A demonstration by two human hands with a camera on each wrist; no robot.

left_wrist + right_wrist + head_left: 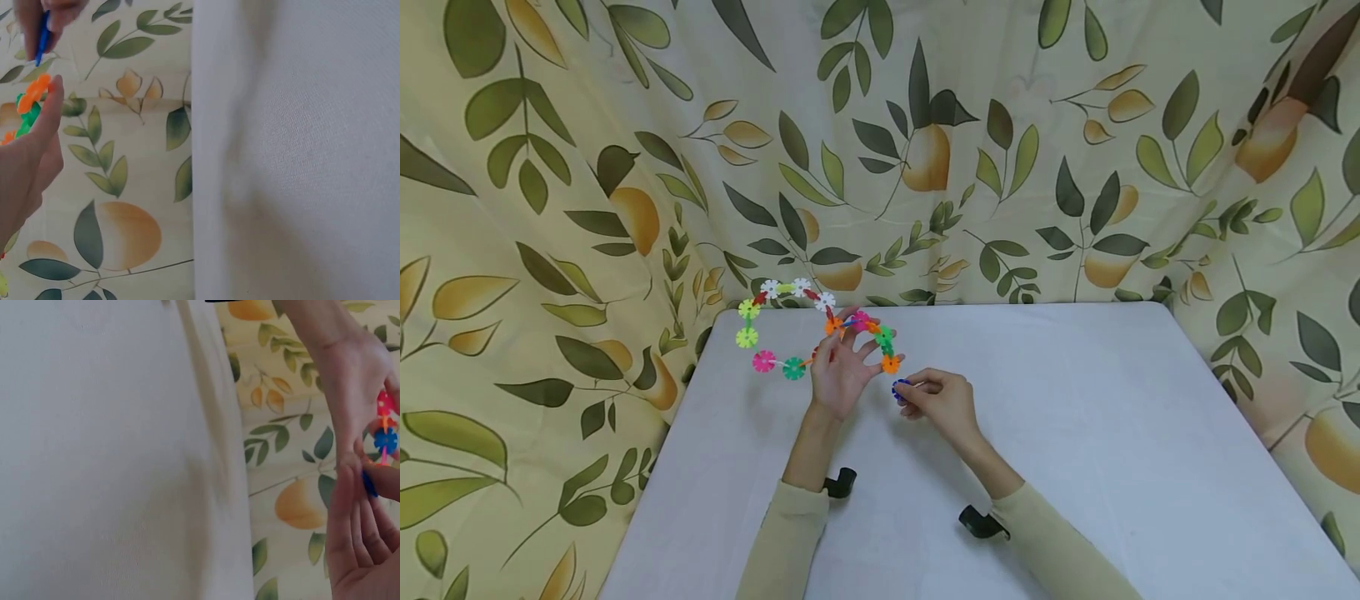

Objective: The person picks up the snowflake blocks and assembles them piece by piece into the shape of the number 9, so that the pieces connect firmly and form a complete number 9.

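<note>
A chain of colourful notched plastic discs (763,361), joined in a looping string, is held up above the table by my left hand (841,379). Its fingers are spread among the links. An orange disc (34,94) forms the chain's near end, beside a left fingertip in the left wrist view. Just to the right, my right hand (946,402) pinches a dark blue disc (900,389) between thumb and fingers. In the left wrist view a small gap separates this blue disc from the orange one. Part of the chain is hidden behind the left hand.
A white-covered table (1112,433) lies beneath both hands. Behind and beside it hangs a curtain (985,200) printed with leaves and fruit. Black devices (983,523) are worn at both wrists, over light sleeves.
</note>
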